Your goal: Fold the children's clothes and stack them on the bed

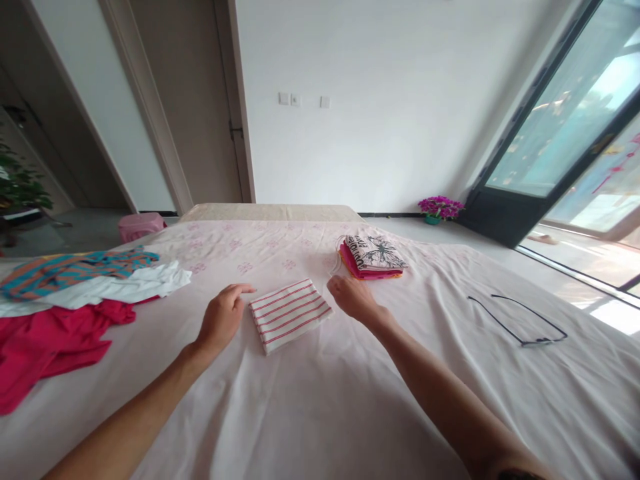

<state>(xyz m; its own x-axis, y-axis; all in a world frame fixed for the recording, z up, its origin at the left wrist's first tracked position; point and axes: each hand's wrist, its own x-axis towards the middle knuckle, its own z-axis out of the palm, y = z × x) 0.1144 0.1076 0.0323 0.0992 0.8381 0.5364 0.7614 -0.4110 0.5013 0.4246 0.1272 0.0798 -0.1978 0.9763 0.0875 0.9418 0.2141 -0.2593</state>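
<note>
Head view: a folded white cloth with red stripes (290, 315) lies flat on the pale sheet (300, 420), between both hands. The left hand (223, 317) is at the cloth's left edge, partly curled, index finger extended, gripping nothing visible. The right hand (353, 300) is at the cloth's right corner, fingers curled in; whether they grip anything cannot be told. Just beyond it sits a folded stack (375, 259), a printed piece on top, pink and orange below. Glasses (544, 342) lie well to the right. Loose at far left lie a red garment (55, 343), a white garment (130, 288) and an orange-and-teal garment (80, 272).
</note>
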